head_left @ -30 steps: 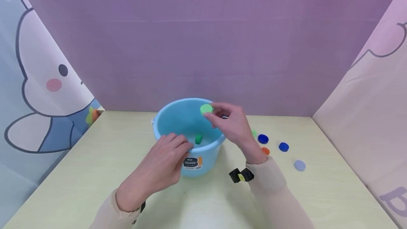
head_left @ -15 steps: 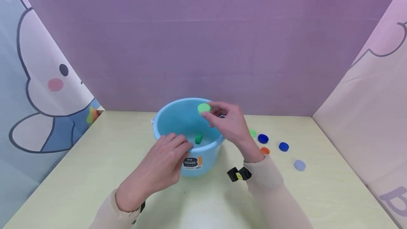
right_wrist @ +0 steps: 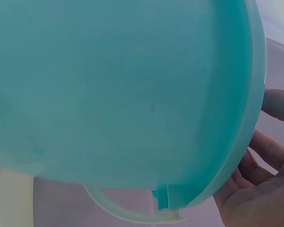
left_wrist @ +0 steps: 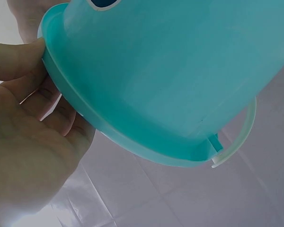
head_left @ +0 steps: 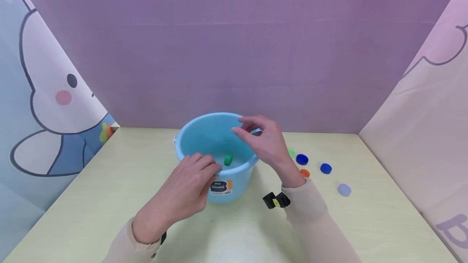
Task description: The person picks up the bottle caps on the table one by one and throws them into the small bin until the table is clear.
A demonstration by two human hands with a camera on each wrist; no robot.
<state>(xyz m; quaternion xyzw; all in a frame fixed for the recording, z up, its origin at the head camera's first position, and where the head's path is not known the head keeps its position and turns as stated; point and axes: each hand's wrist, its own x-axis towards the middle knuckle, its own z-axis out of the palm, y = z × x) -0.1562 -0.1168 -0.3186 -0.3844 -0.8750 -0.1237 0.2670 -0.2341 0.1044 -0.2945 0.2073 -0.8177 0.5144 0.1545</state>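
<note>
Bucket (head_left: pixel 239 182), one: light blue plastic, round, with a thick turned-out rim and a pale bail handle (left_wrist: pixel 249 128); upright at the centre of the frame. Inside, on the floor of it: a small dark green cap (head_left: pixel 228 160).

Label (head_left: pixel 221 187), on the bucket's front wall: black, white and orange; lettering too small and blurred to read with certainty. A single large purple letter shape is printed on the hanging at lower right.

Left hand (head_left: pixel 191 184): lower centre; grips the near rim, fingers curled over it and thumb against the edge.

Right hand (head_left: pixel 265 139): over the right side of the bucket's mouth; thumb and forefinger bowed and parted, nothing between; contact with the rim cannot be told.

Loose caps, right of centre on the pale table (head_left: pixel 91 202): light green cap (head_left: pixel 291 152), dark blue cap (head_left: pixel 302 159), second blue cap (head_left: pixel 326 168), orange cap (head_left: pixel 305 173), pale lilac cap (head_left: pixel 344 190).
</note>
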